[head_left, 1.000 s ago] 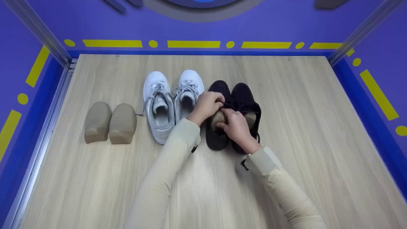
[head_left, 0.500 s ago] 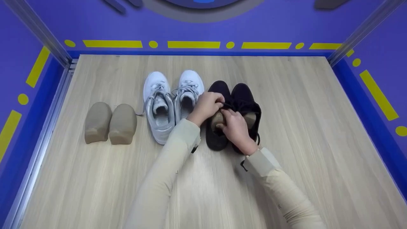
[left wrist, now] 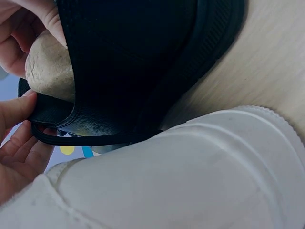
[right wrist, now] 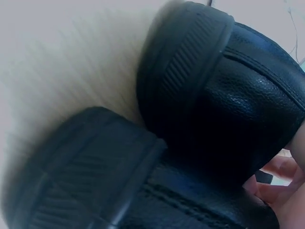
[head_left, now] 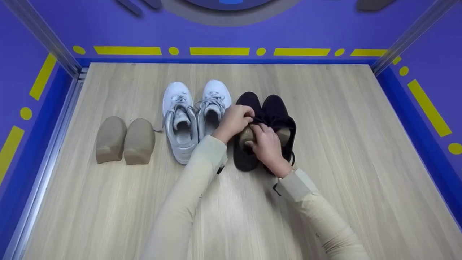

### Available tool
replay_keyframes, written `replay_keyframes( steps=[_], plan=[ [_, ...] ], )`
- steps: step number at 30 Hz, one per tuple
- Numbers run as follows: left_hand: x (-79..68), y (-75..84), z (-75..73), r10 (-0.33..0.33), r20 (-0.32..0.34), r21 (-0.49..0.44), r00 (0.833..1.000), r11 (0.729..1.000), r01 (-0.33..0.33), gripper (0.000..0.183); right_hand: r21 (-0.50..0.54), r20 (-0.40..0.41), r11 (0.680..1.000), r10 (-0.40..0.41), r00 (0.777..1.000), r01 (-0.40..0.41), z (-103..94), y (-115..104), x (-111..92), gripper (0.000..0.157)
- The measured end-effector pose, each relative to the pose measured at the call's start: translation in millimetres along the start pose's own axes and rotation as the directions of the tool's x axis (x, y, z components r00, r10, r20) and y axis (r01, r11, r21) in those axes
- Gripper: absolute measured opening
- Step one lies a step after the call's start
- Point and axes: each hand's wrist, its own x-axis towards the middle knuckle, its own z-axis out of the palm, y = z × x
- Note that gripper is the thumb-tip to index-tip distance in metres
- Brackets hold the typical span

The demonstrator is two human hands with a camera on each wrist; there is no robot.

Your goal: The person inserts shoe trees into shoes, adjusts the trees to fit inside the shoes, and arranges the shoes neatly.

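A pair of black lace-up shoes stands on the wooden board, with the left black shoe (head_left: 245,160) beside the right black shoe (head_left: 275,105). Inside the left one sits a tan shoe tree (left wrist: 50,69); another shoe tree (head_left: 284,134) shows in the right one. My left hand (head_left: 234,118) pinches the tongue (left wrist: 51,110) of the left black shoe between thumb and fingers. A black lace (left wrist: 81,141) loops below it in the left wrist view. My right hand (head_left: 267,144) reaches into the same shoe's opening, fingers curled about the shoe tree; some fingertips are hidden.
White sneakers (head_left: 179,150) with loose laces stand just left of the black shoes. Farther left, two tan shoe trees (head_left: 111,139) lie side by side. Blue-purple walls (head_left: 231,38) with yellow marks bound the wooden board (head_left: 343,119).
Almost nothing differs. My right hand and forearm have shifted very slightly; the left hand keeps its pinch, and the shoes stay in place.
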Motion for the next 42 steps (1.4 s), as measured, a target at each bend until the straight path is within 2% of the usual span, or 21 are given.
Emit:
replay_keyframes(
  steps=[7, 15, 25, 42],
  plan=[
    [-0.1, 0.0, 0.1, 0.0, -0.002, -0.003, 1.0, 1.0, 0.0, 0.007, 0.002, -0.055, 1.0, -0.015, 0.998, 0.015, 3.3, 1.1, -2.3, 0.039],
    [-0.2, 0.6, -0.6, -0.009, 0.002, 0.0, 1.0, 1.0, 0.009, 0.008, -0.102, -0.132, 0.995, -0.028, 0.991, 0.014, 4.4, -0.4, -2.3, 0.037],
    [-0.7, 0.8, -0.3, -0.009, -0.003, 0.006, 1.0, 1.0, 0.009, 0.008, -0.143, -0.106, 0.99, -0.026, 0.994, 0.011, 4.3, 0.0, 0.9, 0.038],
    [-0.4, 2.1, -0.5, -0.033, 0.008, 0.0, 0.999, 0.999, 0.033, 0.008, -0.144, -0.141, 0.99, -0.017, 0.99, -0.003, 7.7, -0.3, 3.7, 0.035]
  ],
)
